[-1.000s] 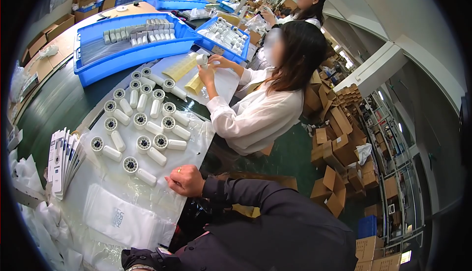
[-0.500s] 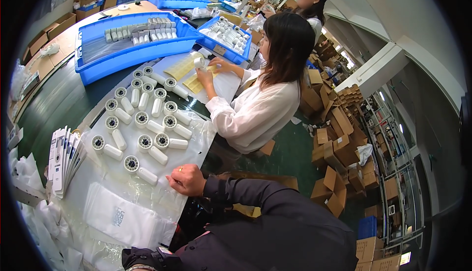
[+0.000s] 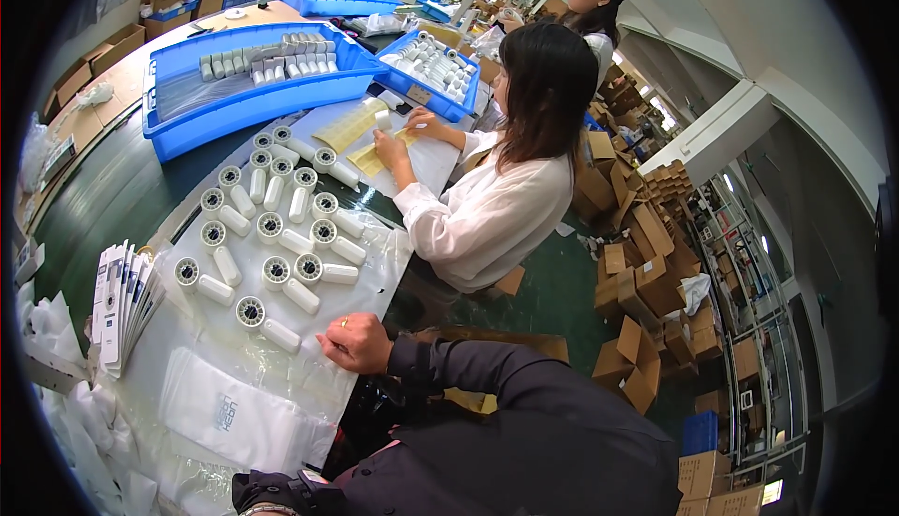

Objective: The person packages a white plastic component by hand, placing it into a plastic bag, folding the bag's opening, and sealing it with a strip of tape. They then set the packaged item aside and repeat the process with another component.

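Observation:
My right hand (image 3: pixel 355 343) rests closed on the near right edge of the plastic-covered table (image 3: pixel 370 287). Its fingers are curled in, a ring shows on one, and nothing is visible in them. Closest to it lies a white handheld fan (image 3: pixel 280 334) with a round slotted head and rounded handle. Several more such fans (image 3: pixel 298 295) lie in loose rows beyond. A stack of white printed bags (image 3: pixel 239 413) lies flat in front of me. At the lower edge only my left wrist, with a watch (image 3: pixel 316 480) and bracelet, shows; the left hand is out of the picture.
Folded white printed cartons (image 3: pixel 120 305) stand at the left. Blue bins (image 3: pixel 169 132) with white parts stand at the far side. A co-worker (image 3: pixel 487 202) on the right handles a white part (image 3: pixel 383 120) over yellow sheets (image 3: pixel 345 128). Cardboard boxes (image 3: pixel 637 357) cover the floor at right.
The co-worker's hands have shifted slightly and the white part in them has turned. My right hand and the fans on the table have not moved.

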A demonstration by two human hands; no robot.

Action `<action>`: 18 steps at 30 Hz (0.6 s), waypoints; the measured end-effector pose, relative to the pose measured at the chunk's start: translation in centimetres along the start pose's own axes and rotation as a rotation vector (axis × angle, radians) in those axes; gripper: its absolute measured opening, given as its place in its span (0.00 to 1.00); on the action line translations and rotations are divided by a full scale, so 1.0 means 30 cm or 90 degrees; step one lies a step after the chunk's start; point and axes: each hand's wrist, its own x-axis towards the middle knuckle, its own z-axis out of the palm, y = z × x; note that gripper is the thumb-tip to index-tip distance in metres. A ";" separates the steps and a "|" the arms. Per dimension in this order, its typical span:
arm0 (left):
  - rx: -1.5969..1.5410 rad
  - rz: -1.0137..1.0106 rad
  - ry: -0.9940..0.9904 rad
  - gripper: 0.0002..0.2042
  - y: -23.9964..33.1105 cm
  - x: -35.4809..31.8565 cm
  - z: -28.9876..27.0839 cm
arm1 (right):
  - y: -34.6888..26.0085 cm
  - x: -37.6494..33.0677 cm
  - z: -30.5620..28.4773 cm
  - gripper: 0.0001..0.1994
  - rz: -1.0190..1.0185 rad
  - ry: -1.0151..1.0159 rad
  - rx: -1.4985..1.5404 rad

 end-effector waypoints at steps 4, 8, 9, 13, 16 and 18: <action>-0.001 0.000 0.000 0.21 -0.011 0.002 0.012 | 0.003 0.003 0.000 0.19 -0.002 0.001 0.003; -0.002 0.000 -0.001 0.21 -0.024 0.000 0.026 | 0.012 0.003 0.003 0.20 -0.003 0.005 0.007; -0.003 0.002 0.000 0.21 -0.030 -0.002 0.031 | 0.018 0.004 0.002 0.20 -0.005 0.005 0.005; -0.007 0.004 0.004 0.21 -0.039 -0.001 0.043 | 0.016 0.003 -0.005 0.20 -0.004 0.008 -0.001; -0.010 0.007 0.008 0.21 -0.045 0.000 0.054 | 0.012 0.009 -0.015 0.20 -0.005 0.008 -0.007; -0.004 0.003 -0.001 0.21 -0.046 0.008 0.056 | 0.002 0.008 -0.001 0.20 -0.004 0.000 0.002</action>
